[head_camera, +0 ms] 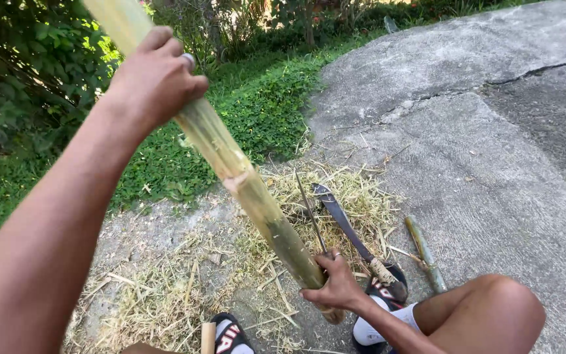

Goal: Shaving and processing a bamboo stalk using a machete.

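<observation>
1. The left hand (155,78), upper left of the frame, is wrapped tight around the bamboo pole (244,180).
2. The pole slants down to lower centre.
3. There the right hand (339,285) is clamped on its base, also pinching a thin blade (310,213).

bamboo pole (230,160) was pale yellow-green up top, going darker mottled green toward the base, with a tan ring at the node. short bamboo piece (425,254) on the ground was dull green. shavings (165,298) were straw yellow. blade (340,219) was dark grey steel, its grip wrapped in beige. sandals (232,333) were black with red and white markings. concrete (486,151) was light grey with dark cracks. ground cover (257,111) was bright green.
</observation>
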